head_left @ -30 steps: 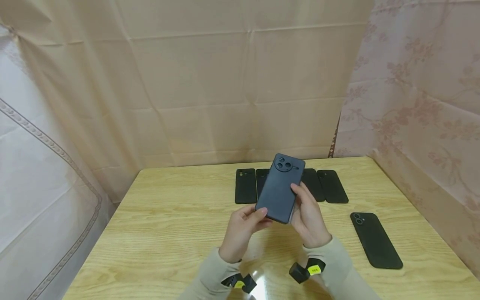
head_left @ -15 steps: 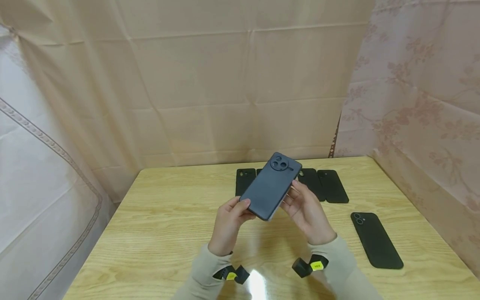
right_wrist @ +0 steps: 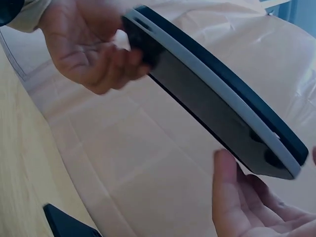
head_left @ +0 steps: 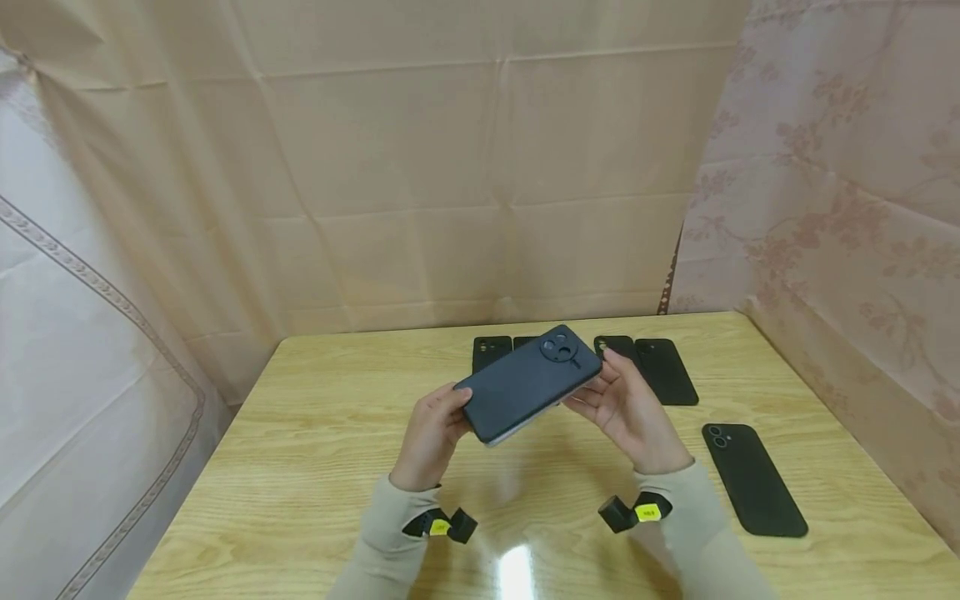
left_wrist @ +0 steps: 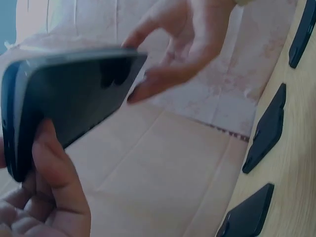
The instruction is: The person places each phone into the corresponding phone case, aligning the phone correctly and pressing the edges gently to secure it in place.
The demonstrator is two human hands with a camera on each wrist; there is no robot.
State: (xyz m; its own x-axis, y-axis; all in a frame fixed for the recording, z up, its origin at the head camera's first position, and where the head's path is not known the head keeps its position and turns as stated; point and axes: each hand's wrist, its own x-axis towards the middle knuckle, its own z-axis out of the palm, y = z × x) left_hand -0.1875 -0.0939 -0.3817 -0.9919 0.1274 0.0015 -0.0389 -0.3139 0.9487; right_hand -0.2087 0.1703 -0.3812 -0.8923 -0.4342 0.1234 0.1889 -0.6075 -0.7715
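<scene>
A smartphone with a silver side edge is held up over the table, screen facing down. Its back is covered by a dark blue phone case with a round camera ring; the silver edge shows alongside the case in the right wrist view. My left hand grips the phone's lower end, thumb on one face and fingers on the other. At the camera end, my right hand has its thumb at the corner and its fingers underneath, around the phone's edge. How firmly it holds is hard to see.
A row of several black phone-shaped pieces, including one at the left and one at the right, lies along the back of the wooden table. Another black one lies at the front right. Cloth curtains enclose the table.
The phone has turned clockwise from nearly upright to slanting sideways. My left hand has moved left with its lower end, and my right hand has shifted slightly right, up to the camera corner.
</scene>
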